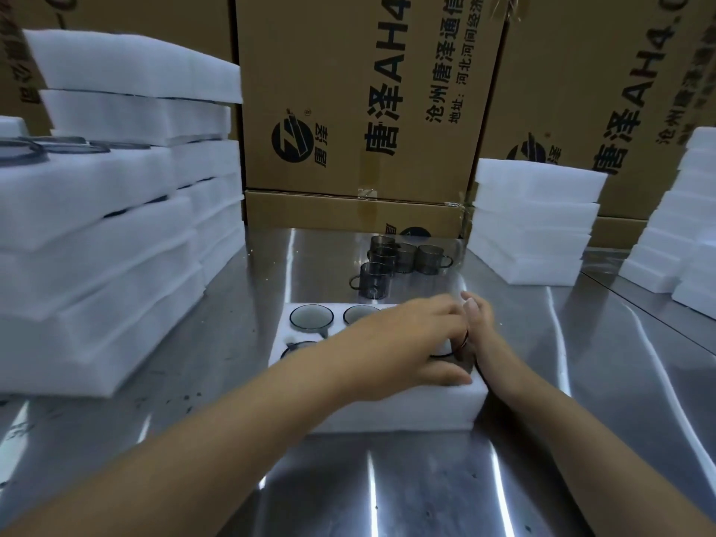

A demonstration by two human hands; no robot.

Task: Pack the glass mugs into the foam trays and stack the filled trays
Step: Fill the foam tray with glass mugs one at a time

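Left grip (410,343) reaches across foam tray (387,408), fingers spread flat over mug (441,355) in near-right pocket. Right grip (480,323) straight-fingered, pinching nothing, against tray's right edge. I'd press evenly, handle lined with its slot (hidden under palm). 3 rims show on tray's left. Loose mugs (391,261) wait far on glare-streaked steel desk (426,478). Filled stacks (97,265) left, empty foam (530,226) right, cartons (348,91) behind.

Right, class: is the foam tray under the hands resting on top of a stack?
No, the foam tray lies flat, directly on the shiny metal table.
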